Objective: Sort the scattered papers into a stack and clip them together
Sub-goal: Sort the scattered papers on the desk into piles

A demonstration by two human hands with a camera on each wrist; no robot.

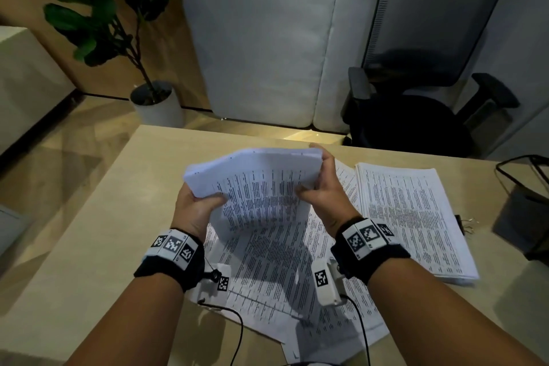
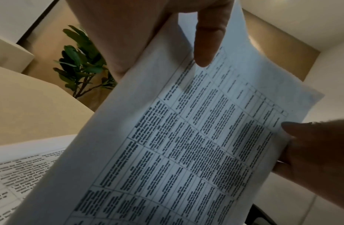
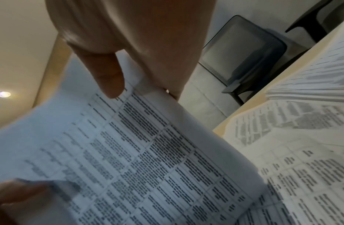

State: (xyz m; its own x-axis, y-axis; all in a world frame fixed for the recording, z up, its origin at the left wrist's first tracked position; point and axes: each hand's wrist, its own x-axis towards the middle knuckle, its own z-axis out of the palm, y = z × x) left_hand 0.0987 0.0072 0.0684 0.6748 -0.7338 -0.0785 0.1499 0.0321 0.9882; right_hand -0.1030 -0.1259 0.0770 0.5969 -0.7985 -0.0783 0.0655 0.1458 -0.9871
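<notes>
Both hands hold one bundle of printed sheets (image 1: 258, 181) lifted above the table, its lower part curving down toward the desk. My left hand (image 1: 205, 202) grips the bundle's left edge, thumb (image 2: 207, 38) on the printed face. My right hand (image 1: 315, 184) grips the right edge, thumb (image 3: 107, 73) on top and fingers behind. Loose printed sheets (image 1: 267, 270) lie scattered under my wrists. A squared stack of papers (image 1: 413, 217) rests to the right. A small dark binder clip (image 1: 466, 224) lies just beyond that stack's right edge.
The beige table (image 1: 104, 232) has bare surface on the left. A black wire tray (image 1: 523, 202) stands at the right edge. Behind the table are a black office chair (image 1: 430, 68) and a potted plant (image 1: 118, 24). Cables trail from my wrists at the near edge.
</notes>
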